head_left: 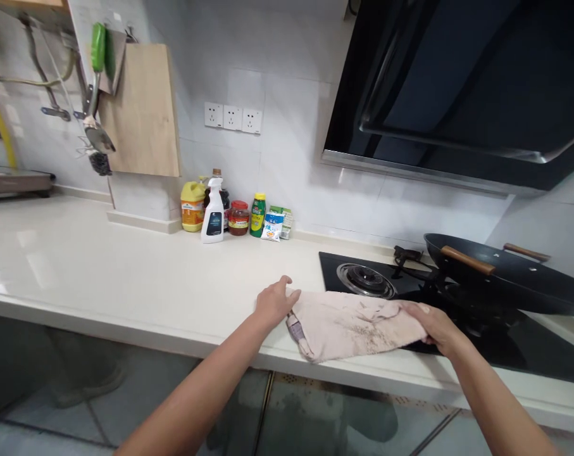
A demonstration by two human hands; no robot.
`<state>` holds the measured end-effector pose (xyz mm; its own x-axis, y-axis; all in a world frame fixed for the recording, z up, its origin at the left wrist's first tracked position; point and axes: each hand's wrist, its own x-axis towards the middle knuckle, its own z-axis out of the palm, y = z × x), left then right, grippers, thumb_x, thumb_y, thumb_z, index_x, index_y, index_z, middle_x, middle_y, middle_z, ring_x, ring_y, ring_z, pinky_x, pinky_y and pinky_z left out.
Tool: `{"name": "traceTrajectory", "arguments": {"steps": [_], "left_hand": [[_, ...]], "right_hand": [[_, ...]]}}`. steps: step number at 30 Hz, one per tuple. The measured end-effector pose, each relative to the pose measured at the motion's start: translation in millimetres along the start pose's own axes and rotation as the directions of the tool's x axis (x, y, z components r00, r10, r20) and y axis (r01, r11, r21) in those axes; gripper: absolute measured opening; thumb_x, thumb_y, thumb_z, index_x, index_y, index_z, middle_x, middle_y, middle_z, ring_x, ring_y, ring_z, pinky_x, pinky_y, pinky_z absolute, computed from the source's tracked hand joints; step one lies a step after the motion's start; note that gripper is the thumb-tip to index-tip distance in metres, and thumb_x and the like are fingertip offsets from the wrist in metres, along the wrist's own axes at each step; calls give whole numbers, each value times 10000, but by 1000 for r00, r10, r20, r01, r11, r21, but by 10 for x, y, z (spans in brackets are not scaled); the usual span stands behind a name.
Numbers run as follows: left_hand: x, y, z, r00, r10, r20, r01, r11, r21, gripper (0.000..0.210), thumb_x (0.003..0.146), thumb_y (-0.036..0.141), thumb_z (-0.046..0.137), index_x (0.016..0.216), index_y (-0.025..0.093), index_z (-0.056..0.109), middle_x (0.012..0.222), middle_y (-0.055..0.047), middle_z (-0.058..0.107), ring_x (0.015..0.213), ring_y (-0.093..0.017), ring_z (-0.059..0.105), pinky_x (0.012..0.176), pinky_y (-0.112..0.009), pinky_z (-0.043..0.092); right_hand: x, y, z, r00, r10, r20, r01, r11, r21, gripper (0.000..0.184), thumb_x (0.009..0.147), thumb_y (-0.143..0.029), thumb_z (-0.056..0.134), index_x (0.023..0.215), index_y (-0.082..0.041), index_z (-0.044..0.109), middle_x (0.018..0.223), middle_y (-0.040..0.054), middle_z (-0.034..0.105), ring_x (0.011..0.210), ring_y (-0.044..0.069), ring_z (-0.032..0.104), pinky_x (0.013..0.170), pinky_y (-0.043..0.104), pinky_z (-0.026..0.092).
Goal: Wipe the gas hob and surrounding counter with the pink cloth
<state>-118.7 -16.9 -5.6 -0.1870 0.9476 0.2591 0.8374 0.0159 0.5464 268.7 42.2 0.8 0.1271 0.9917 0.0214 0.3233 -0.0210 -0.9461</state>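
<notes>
A pinkish-white cleaning cloth (350, 326) lies partly on the counter and partly over the left front of the black gas hob (498, 345). Brown grime and crumbs mark its upper face, and a grey label shows along its left edge. My right hand (431, 324) grips the cloth's right end, thumb on top and the other fingers partly hidden beneath. At the opposite end, my left hand (273, 304) rests by the upper left corner. Its thumb and forefinger are spread apart, the thumb touching the cloth's edge. Just behind the cloth is the left burner (366, 280).
A black wok (509, 269) with wooden handles sits on the hob's right side, below the range hood (457, 95). Against the wall stand a white spray bottle (214, 212), a yellow jug (192, 208), a red-lidded jar (238, 218), a green bottle (258, 216) and packets (273, 226).
</notes>
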Motion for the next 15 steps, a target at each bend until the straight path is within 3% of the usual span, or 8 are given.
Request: {"name": "traceTrajectory", "arguments": {"steps": [3,5,8,11,15], "left_hand": [[-2,2,5,1000,-1,4,1,1000,3,339,941,411,550,1228,238,602,998,-95,732,1072,-312,653,918,-368,440],[-1,2,-1,1000,-12,3,12,1000,-2,318,950,392,539,1219,237,605,987,-90,732,1069,-303,654,916,-359,441],[-5,-1,-24,999,-33,-2,33,999,-24,306,962,394,527,1216,241,600,967,-80,730,1050,-291,657,896,-343,444],[-17,-7,-44,999,-43,-10,43,998,-53,304,966,396,522,1220,245,597,965,-77,726,1024,-283,662,882,-335,445],[-40,2,-40,1000,-10,-18,8,994,-106,314,947,411,551,1202,240,615,944,-72,719,997,-284,659,880,-341,445]], "right_hand": [[31,-393,300,997,-80,-12,80,968,238,469,599,-524,828,858,-165,672,589,-4,617,462,125,515,376,220,353],[57,-665,537,986,-168,-2,161,942,296,466,600,-495,843,876,-166,661,745,35,693,620,158,619,506,241,485],[93,-950,847,960,-278,44,250,914,321,494,609,-448,863,979,-176,679,891,42,728,793,178,669,674,247,542],[148,-981,1004,951,-300,73,264,913,311,482,608,-389,858,1012,-186,694,857,19,723,756,163,662,650,230,532],[322,-773,914,982,-187,-20,184,930,317,304,586,-311,796,826,-173,671,737,33,691,665,179,648,588,268,544]]}}
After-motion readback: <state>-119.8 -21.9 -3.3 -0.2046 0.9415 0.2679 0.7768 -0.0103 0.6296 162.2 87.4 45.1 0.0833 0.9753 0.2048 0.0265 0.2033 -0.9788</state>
